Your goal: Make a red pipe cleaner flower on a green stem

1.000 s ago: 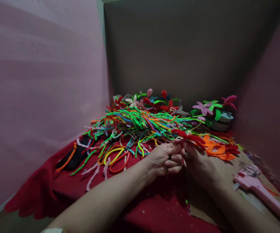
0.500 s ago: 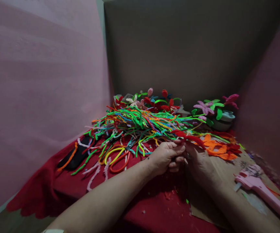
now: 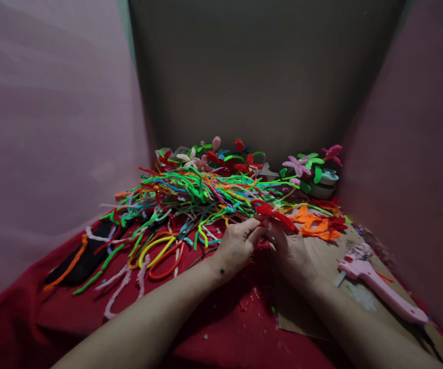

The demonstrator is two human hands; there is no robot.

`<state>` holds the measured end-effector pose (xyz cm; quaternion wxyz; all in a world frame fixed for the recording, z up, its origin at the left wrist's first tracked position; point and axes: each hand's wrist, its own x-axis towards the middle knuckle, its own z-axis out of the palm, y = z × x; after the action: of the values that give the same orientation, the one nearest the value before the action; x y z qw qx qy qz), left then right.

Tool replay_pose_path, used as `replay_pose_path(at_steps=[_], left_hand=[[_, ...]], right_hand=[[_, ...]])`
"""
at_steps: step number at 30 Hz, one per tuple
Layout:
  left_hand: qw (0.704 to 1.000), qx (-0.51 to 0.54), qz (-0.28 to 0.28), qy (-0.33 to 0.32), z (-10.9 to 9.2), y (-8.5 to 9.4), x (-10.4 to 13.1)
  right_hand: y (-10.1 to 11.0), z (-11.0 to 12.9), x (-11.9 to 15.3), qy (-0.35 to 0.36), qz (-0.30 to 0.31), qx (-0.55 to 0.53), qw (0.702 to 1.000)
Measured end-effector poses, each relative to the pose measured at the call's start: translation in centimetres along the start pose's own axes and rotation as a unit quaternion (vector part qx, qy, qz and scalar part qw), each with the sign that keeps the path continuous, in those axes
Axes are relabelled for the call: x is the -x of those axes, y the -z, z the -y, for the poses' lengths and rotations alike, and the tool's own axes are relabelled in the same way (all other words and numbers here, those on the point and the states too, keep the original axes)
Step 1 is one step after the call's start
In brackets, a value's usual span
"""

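Both hands meet over the near edge of the pipe cleaner pile. My left hand (image 3: pixel 239 243) is closed, its thumb and fingers pinching at the base of a red fuzzy flower (image 3: pixel 273 214). Close against it, my right hand (image 3: pixel 293 253) is also closed on the flower's base, with the red petals rising above the fingers. The fingertips partly hide the point where the flower is held. Behind the hands lies a large heap of coloured pipe cleaners (image 3: pixel 202 189), mostly green. Orange fuzzy shapes (image 3: pixel 316 224) rest just beyond my right hand.
Scissors (image 3: pixel 167 251) with yellow and red handles lie left of the hands. A pink glue gun (image 3: pixel 383 287) rests on cardboard (image 3: pixel 302 315) at the right. Fuzzy flowers (image 3: pixel 298 165) stand at the back. A black item (image 3: pixel 69 261) lies at the left on the red cloth (image 3: pixel 221 333).
The view has turned right, so the whole scene appears further left. My left hand has rolled slightly, its back now more upward, and both hands stay together at the red flower.
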<state>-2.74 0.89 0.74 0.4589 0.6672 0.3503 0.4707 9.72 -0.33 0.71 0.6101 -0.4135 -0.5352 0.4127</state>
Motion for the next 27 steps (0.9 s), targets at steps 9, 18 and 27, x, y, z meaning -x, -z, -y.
replay_pose_path(at_steps=[9, 18, 27], left_hand=[[0.919, 0.326, 0.133, 0.178, -0.1, 0.1, -0.1], [0.859, 0.416, 0.206, 0.214, 0.5, 1.0, -0.5], [0.916, 0.315, 0.173, 0.177, 0.4, 0.5, -0.5]], right_hand=[[0.6, -1.7, -0.1, -0.020, 0.086, -0.080, 0.993], [0.6, -0.7, -0.4, 0.011, 0.089, -0.024, 0.996], [1.0, -2.7, -0.6, 0.006, 0.058, -0.038, 0.998]])
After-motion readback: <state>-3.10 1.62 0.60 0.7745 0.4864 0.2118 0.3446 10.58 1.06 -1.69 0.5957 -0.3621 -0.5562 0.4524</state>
